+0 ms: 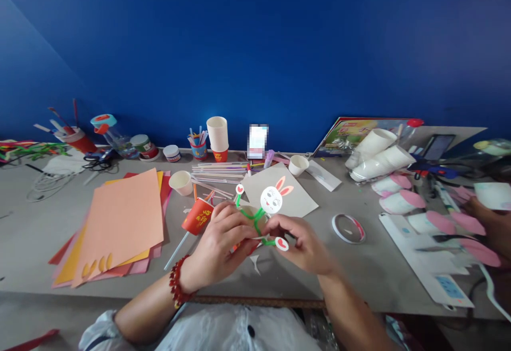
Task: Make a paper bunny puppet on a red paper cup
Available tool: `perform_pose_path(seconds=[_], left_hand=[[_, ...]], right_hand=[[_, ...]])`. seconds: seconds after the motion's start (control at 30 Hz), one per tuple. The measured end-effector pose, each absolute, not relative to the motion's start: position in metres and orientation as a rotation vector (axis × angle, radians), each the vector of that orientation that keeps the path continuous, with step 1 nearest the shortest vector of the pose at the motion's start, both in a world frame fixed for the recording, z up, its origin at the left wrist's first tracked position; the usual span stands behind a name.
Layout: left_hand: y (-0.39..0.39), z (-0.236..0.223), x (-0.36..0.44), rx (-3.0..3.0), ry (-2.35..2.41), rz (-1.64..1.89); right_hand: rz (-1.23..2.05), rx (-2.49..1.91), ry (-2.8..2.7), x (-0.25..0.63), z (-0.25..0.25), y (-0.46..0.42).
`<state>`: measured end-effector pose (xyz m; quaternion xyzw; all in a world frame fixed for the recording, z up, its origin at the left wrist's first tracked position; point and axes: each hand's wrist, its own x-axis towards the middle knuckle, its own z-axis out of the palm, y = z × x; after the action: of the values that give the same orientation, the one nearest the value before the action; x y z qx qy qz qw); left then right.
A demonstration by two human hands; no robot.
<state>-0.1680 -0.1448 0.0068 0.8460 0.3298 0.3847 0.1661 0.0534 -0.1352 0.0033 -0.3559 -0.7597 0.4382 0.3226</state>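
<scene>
In the head view, my left hand (223, 239) is wrapped round a paper cup, mostly hidden by my fingers, with a bit of red showing below them. From the cup rises a rabbit figure (271, 200) with a white round face and pink ears on a green pipe cleaner (248, 214). Its pipe-cleaner arms end in white discs with red hearts, one disc (239, 189) upper left and another disc (281, 244) by my right hand (301, 242). The right fingers are closed on the green pipe cleaner near the cup. A red paper cup (198, 216) lies tilted beside my left hand.
Coloured paper sheets (128, 218) lie at left. Paper straws (219, 172), a white paper cup (181, 182) and a white sheet (303, 194) lie ahead. At right are a tape roll (348, 228), a power strip (427, 266), pink-ended cups (403, 202) and another person's hand (493, 223).
</scene>
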Motion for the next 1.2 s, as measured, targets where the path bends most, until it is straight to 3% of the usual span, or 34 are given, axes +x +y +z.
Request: perform_pose_path(seconds=[0.4,0.73,1.2], left_hand=[[-0.143,0.004,-0.168,2.315,0.864,1.135],[-0.144,0.003,-0.169,2.622,0.888,1.045],[-0.142,-0.001,-0.166,2.51,0.853,1.136]], right_hand=[[1.713,-0.922,-1.4,0.045,-0.012,-0.133],[1.743,-1.004,-1.314,0.041,-0.009,-0.138],[1.674,-0.978,-1.351,0.038,-0.009,-0.144]])
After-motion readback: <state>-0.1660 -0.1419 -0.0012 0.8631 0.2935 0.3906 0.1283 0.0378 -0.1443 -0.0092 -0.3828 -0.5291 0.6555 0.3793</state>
